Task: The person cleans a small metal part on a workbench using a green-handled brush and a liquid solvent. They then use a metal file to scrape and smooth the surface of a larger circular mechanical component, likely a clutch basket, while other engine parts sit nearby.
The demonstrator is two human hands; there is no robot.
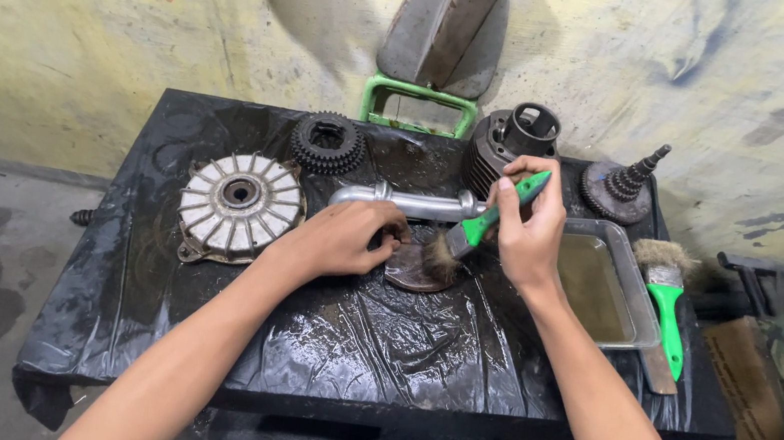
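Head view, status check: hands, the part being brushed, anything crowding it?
Left hand pinning dark round part. Right hand gripping green-handled brush, bristles on part. Metal tube close behind, tray at right.

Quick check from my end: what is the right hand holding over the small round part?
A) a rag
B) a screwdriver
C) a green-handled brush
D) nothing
C: the right hand grips a green-handled brush, its bristles on the round part under the left hand.
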